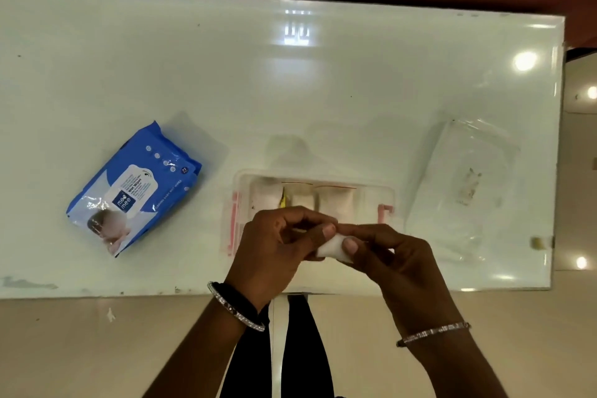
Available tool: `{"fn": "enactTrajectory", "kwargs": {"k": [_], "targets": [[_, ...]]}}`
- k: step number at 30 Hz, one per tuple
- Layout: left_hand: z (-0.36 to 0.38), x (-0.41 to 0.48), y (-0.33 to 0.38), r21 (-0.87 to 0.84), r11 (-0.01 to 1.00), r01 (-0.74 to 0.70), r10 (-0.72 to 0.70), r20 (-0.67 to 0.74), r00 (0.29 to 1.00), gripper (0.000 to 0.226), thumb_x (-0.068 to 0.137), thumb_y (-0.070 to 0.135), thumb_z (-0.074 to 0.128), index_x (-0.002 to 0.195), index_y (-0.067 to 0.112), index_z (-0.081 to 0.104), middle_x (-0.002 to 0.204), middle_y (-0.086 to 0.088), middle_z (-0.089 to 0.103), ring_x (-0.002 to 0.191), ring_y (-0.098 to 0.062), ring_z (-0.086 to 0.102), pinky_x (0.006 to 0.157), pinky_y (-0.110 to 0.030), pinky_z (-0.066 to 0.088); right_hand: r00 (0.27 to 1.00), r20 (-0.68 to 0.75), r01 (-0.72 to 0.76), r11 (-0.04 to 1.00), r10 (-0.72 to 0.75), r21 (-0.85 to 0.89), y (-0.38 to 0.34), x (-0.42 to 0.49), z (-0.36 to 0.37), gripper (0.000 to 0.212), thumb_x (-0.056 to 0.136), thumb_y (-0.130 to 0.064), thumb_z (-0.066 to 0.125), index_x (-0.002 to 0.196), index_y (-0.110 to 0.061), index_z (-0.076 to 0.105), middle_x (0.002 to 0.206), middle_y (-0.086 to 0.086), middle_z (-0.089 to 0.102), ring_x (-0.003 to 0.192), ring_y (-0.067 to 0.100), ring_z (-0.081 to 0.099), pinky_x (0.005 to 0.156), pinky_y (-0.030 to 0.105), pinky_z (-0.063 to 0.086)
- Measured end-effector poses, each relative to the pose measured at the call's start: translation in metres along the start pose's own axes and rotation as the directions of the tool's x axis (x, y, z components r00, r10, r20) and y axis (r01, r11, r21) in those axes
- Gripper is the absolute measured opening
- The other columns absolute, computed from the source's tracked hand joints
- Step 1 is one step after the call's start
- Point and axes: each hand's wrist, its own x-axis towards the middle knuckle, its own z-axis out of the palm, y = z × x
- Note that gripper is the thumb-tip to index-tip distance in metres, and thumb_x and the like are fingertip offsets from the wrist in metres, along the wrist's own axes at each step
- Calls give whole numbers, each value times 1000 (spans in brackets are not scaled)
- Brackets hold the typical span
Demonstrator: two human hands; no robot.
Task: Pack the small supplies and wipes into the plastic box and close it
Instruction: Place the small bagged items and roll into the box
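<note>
A clear plastic box (pixel 386 195) with pink latches stands open on the white table, holding several small white packets (pixel 334 203). Just above its near edge, my left hand (pixel 271 252) and my right hand (pixel 391 255) together pinch a small white pad (pixel 332 247) between thumbs and fingers. A blue pack of wet wipes (pixel 135 187) lies flat to the left, apart from the box. The clear lid (pixel 462 191) lies to the right of the box.
The glossy white table (pixel 290 90) extends far beyond the box, with its near edge just below my wrists. A small yellowish scrap (pixel 538 243) sits at the table's right edge. Dark red seating runs behind the table.
</note>
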Motion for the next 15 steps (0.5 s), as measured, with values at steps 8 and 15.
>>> {"fn": "enactTrajectory", "kwargs": {"k": [8, 15], "targets": [[-8, -21, -30, 405, 912, -71, 194, -272, 943, 9, 88, 27, 63, 91, 27, 72, 76, 13, 72, 68, -2, 69, 64, -15, 54, 942, -331, -190, 889, 46, -417, 26, 5, 4, 27, 64, -25, 89, 84, -25, 71, 80, -8, 76, 69, 0, 72, 63, 10, 53], [-33, -30, -37, 681, 728, -79, 458, -398, 795, 13, 87, 21, 65, 100, 23, 68, 96, 4, 67, 86, -13, 62, 68, -27, 56, 988, -150, -145, 634, 46, -760, 41, 46, 27, 22, 75, -16, 81, 97, -18, 79, 102, 2, 74, 93, 18, 70, 83, 25, 51]]}}
